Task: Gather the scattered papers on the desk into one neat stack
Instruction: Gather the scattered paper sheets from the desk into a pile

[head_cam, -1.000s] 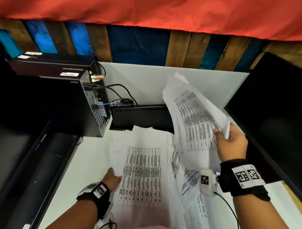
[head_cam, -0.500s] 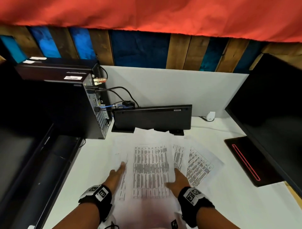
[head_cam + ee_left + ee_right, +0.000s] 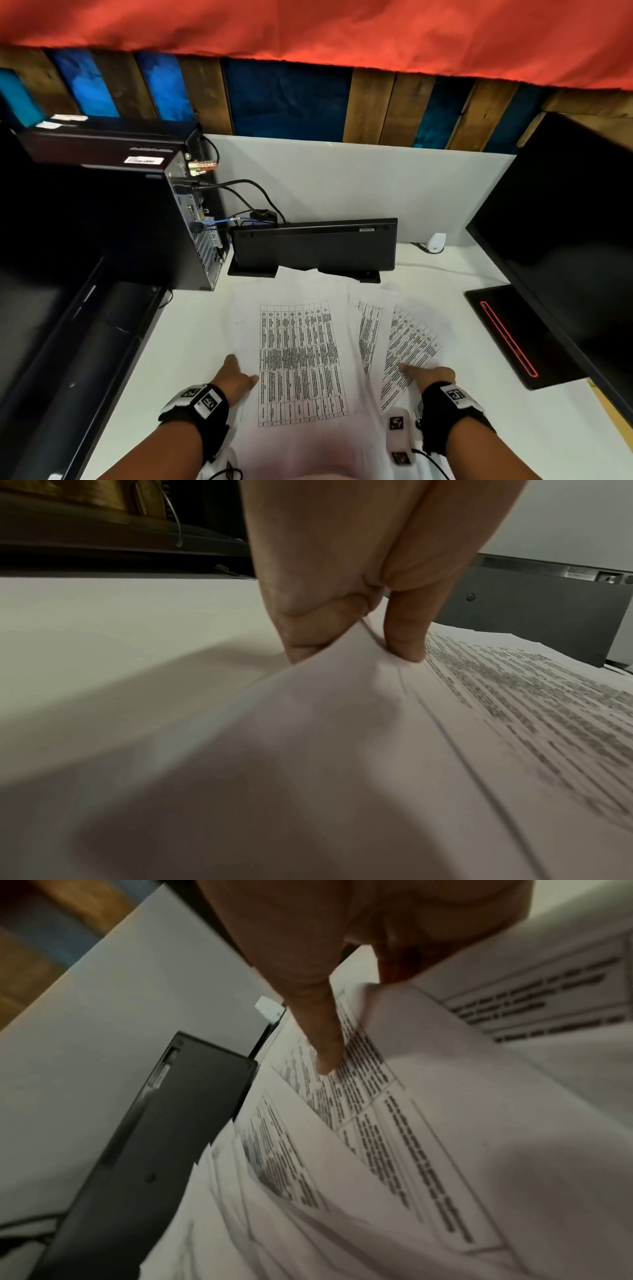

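Several printed sheets lie overlapped on the white desk (image 3: 191, 342). The top sheet (image 3: 301, 359) with a table faces up in the middle, and two more sheets (image 3: 411, 339) fan out to its right. My left hand (image 3: 236, 375) is at the pile's left edge. The left wrist view shows this hand (image 3: 352, 647) pinching the slightly raised edge of the papers (image 3: 377, 750). My right hand (image 3: 433, 375) is at the fanned sheets' right edge. In the right wrist view its thumb lies on the print (image 3: 428, 1137) and its other fingers go under a lifted sheet.
A black keyboard (image 3: 313, 245) stands on edge just behind the papers, whose far ends touch it. A computer tower (image 3: 137, 219) with cables (image 3: 239, 186) is at the back left. A monitor (image 3: 575, 257) and its base (image 3: 507, 335) fill the right. A white plug (image 3: 435, 241) sits near the back wall.
A second ago my right hand held a sheaf of sheets in the air; they now lie on the pile. The right hand has since slid right to the fanned sheets' edge.
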`<state>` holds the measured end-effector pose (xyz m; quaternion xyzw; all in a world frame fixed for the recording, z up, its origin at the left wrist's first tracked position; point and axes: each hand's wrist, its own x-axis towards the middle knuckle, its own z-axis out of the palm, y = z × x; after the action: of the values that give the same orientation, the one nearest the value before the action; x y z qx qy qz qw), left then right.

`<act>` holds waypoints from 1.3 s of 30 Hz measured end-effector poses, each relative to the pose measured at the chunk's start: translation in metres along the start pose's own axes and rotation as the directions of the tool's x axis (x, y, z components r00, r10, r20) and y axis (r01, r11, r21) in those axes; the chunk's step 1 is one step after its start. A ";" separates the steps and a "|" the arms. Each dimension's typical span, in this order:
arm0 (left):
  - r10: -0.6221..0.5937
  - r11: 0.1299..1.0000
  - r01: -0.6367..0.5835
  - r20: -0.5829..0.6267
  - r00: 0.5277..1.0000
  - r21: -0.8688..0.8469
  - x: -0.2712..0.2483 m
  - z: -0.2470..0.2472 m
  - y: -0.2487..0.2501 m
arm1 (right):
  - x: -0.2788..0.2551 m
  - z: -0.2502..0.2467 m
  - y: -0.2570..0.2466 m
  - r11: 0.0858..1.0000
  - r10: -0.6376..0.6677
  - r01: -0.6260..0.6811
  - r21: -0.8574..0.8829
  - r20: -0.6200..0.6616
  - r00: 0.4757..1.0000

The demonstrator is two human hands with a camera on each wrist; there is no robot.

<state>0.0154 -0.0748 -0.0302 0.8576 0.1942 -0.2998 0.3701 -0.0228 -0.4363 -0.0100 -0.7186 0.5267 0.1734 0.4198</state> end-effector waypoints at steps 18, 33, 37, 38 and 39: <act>-0.034 0.999 0.034 0.017 0.999 -0.043 0.003 0.000 -0.003 | -0.111 -0.112 -0.093 0.726 -0.587 0.676 -0.123 -0.622 0.518; 0.023 0.808 0.077 0.162 0.987 -0.584 -0.017 -0.005 0.010 | -0.099 0.026 -0.048 0.786 -0.584 0.591 0.180 -0.095 0.806; -0.004 0.914 0.018 0.036 0.999 -0.405 -0.012 0.002 0.007 | -0.078 0.051 -0.026 0.813 -0.579 0.578 0.065 0.001 0.815; -0.032 0.931 0.035 0.012 0.999 -0.364 -0.011 0.002 0.006 | -0.074 0.050 -0.027 0.819 -0.572 0.573 0.030 -0.023 0.820; -0.045 0.946 0.046 0.010 0.999 -0.322 -0.012 0.000 0.006 | -0.069 0.046 -0.029 0.832 -0.554 0.554 -0.010 -0.028 0.832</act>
<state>0.0102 -0.0806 -0.0196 0.7804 0.2600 -0.2738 0.4985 -0.0149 -0.3554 0.0232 -0.8431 0.3020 0.0342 0.4436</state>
